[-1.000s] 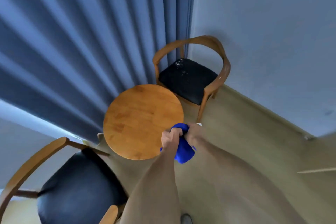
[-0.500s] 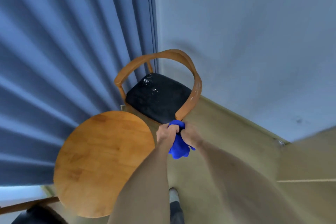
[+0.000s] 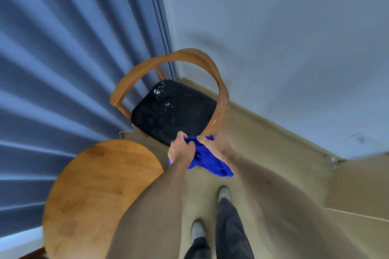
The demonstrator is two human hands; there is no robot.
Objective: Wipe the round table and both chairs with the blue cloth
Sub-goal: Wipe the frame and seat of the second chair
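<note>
Right by the chair in the corner, both hands, left hand and right hand, have a tight grip on the bunched blue cloth, round desk just beside.

Chair in the corner, round table left of it, curtain behind both

Left hand, right hand gripping blue cloth, chair ahead
</note>
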